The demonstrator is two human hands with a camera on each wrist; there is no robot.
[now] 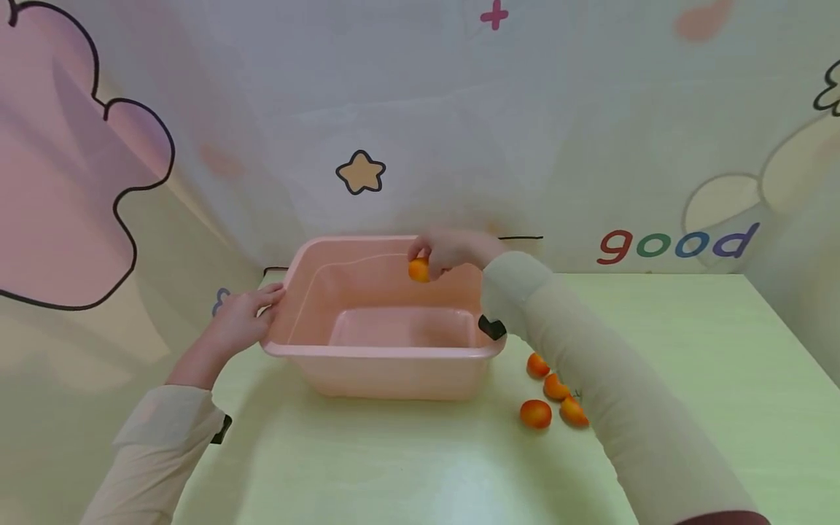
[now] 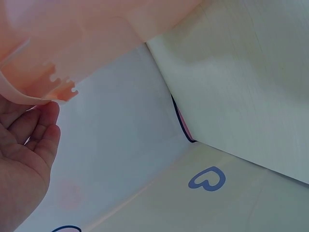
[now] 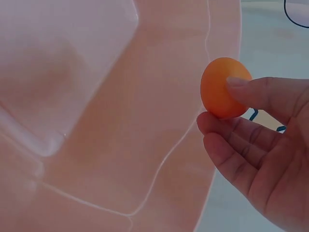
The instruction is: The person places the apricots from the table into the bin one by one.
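A pink plastic basin (image 1: 387, 352) stands on the table, its inside bare in the head view. My left hand (image 1: 241, 321) grips the rim at its left side; in the left wrist view, the fingers (image 2: 48, 113) curl up against the underside of that rim (image 2: 21, 96). Over the right back part of the basin, my right hand (image 1: 453, 250) pinches a smooth, egg-shaped orange fruit (image 3: 219, 89) between thumb and fingers. It hangs above the inner wall (image 3: 159, 111), near the rim.
Several orange-red fruits, one an orange fruit (image 1: 535, 414), lie on the pale green table (image 1: 407, 459) right of the basin, partly behind my right sleeve (image 1: 610, 372). A printed cloth backdrop (image 1: 420, 131) rises close behind the basin.
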